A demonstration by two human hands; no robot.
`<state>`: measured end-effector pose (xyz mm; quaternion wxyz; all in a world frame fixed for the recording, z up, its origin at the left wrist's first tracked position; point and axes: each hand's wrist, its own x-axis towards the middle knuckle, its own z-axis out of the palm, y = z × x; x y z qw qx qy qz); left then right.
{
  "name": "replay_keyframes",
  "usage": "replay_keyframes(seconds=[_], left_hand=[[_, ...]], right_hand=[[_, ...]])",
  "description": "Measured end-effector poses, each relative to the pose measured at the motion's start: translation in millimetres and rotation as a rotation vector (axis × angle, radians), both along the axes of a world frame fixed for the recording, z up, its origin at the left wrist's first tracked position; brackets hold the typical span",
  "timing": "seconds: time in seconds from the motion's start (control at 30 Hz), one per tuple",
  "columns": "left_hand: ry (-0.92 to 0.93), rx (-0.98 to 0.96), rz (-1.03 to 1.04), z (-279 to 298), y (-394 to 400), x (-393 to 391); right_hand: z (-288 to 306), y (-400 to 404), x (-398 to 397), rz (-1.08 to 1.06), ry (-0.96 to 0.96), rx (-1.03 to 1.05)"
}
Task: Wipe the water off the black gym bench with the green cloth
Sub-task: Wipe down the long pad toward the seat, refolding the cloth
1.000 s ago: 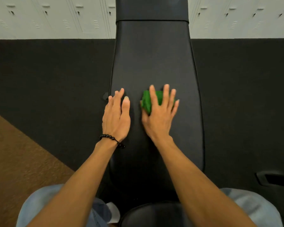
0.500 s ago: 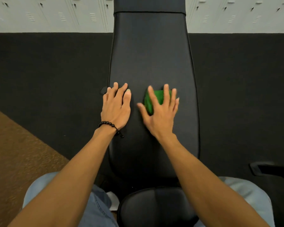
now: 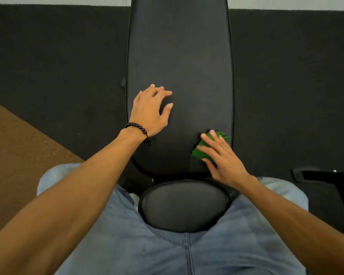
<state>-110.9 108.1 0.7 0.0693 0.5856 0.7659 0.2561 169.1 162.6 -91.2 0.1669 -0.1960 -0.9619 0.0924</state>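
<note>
The black gym bench (image 3: 179, 56) runs lengthwise away from me, its long pad ahead and a small round seat pad (image 3: 184, 205) between my legs. My right hand (image 3: 221, 157) presses the green cloth (image 3: 202, 148) flat against the pad's near right edge, fingers spread over it. The cloth shows only as folds past the fingers and thumb. My left hand (image 3: 150, 110), with a black bead bracelet at the wrist, rests on the pad's left side, fingers loosely curved and holding nothing. I cannot make out any water on the dark surface.
Dark rubber flooring (image 3: 58, 56) lies on both sides of the bench, with a brown carpet patch (image 3: 12, 151) at the left. A black frame part (image 3: 326, 175) sticks out low on the right. My legs in blue jeans (image 3: 187, 255) straddle the seat.
My right hand has slid the cloth toward me and to the right, from mid-pad to the near right edge. The left hand's fingers have curled slightly. The camera view has tilted down.
</note>
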Motion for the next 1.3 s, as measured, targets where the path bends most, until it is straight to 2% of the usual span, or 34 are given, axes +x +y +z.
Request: replay_keyframes(seconds=[0.07,0.1,0.23,0.33,0.43,0.5,0.7,0.77,0.83,0.97,1.03,1.13,1.23,1.3], left_hand=[[0.101,-0.054,-0.176,-13.2,-11.2,8.4],[0.126,-0.060,-0.217,-19.2,-16.5,9.4],[0.112,0.014,-0.101,-27.4,-33.6,3.1],[0.182,0.018,-0.110,-31.0,-42.0,0.8],[0.228,0.022,-0.147,-35.8,-49.0,0.6],[0.244,0.030,-0.172,-42.9,-53.7,4.2],[0.236,0.050,-0.160,-50.1,-60.1,10.4],[0.234,0.071,-0.169,-48.7,-56.2,12.2],[0.225,0.086,-0.180,-46.1,-49.9,16.8],[0.202,0.078,-0.244,-40.1,-28.9,35.4],[0.211,0.089,-0.284,-36.2,-17.1,43.7],[0.206,0.129,-0.283,-27.9,-1.0,48.0],[0.197,0.126,-0.291,-24.3,16.2,54.7],[0.194,0.113,-0.322,-26.1,23.8,60.9]], right_hand=[[-8.4,-12.7,-11.4,0.289,-0.059,0.023],[-9.3,-19.1,-22.9,0.348,-0.076,0.004],[0.3,-57.8,-97.7,0.356,-0.092,-0.068],[14.2,-83.1,-134.2,0.376,-0.191,-0.072],[23.7,-70.4,-115.5,0.397,-0.287,0.022],[27.2,-50.7,-79.7,0.383,-0.319,0.008],[31.5,8.6,26.4,0.230,-0.376,0.056],[27.0,19.5,47.5,0.116,-0.311,0.039],[19.2,14.3,46.1,0.065,-0.206,0.035],[5.3,-25.1,-8.7,0.169,-0.110,-0.011],[4.5,-30.4,-16.2,0.058,-0.064,-0.029],[0.7,-24.5,4.7,-0.369,0.179,-0.126],[4.9,-29.2,11.1,-0.861,0.429,-0.435],[6.3,-42.5,1.2,-1.076,0.505,-0.637]])
